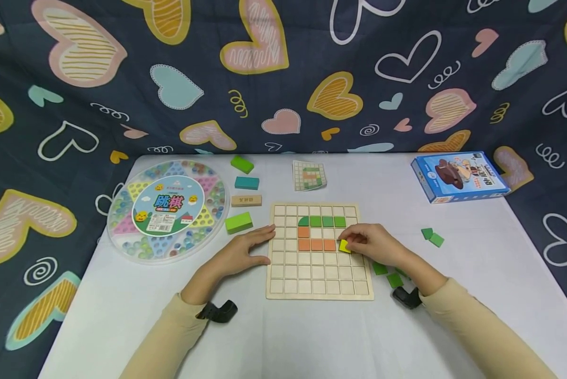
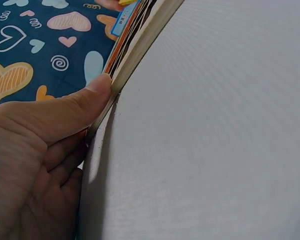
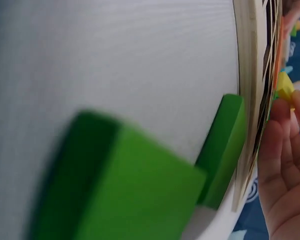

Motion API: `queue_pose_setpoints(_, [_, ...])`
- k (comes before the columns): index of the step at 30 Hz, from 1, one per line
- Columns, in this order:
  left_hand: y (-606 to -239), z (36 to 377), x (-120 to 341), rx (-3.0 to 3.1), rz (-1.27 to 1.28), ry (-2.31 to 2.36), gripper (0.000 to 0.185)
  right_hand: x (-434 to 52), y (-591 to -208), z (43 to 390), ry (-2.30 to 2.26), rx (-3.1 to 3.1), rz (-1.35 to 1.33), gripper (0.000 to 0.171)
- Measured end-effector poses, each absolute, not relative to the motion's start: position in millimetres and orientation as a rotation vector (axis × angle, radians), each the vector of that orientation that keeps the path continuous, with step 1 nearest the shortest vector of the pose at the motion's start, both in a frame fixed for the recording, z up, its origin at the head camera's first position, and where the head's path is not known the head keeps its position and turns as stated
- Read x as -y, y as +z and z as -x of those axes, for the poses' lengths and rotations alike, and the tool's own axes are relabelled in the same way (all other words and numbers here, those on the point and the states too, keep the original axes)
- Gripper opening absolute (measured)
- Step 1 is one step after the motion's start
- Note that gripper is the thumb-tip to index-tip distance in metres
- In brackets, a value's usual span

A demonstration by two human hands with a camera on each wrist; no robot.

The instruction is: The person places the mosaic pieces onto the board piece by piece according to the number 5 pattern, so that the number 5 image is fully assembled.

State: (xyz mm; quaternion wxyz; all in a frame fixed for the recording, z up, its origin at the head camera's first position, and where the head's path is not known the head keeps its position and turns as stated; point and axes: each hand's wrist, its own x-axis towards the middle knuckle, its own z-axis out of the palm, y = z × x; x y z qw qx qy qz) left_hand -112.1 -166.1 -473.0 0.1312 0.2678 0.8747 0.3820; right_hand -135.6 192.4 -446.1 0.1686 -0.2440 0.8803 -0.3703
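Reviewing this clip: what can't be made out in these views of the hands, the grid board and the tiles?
- Head view: the right hand covers most of the small yellow tile, so its exact cell on the wooden grid board is unclear.
- Head view: print on the small pattern card is too small.
- Right wrist view: the green blocks are blurred and cut off.
- Left wrist view: only the left hand against the board's edge; the grid is hidden.
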Motion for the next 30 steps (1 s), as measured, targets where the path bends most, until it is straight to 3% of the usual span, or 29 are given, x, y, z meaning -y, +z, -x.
queue_pose_setpoints(18, [-471, 111, 165, -2.554, -0.787, 1.093, 0.07, -185, -450, 139, -0.927, -2.608, 0.8, 0.02])
queue_pose_setpoints(30, [-475, 112, 166, -2.564, -0.813, 1.101, 0.07, -195, -442, 136, -1.03, -2.515, 0.675, 0.028])
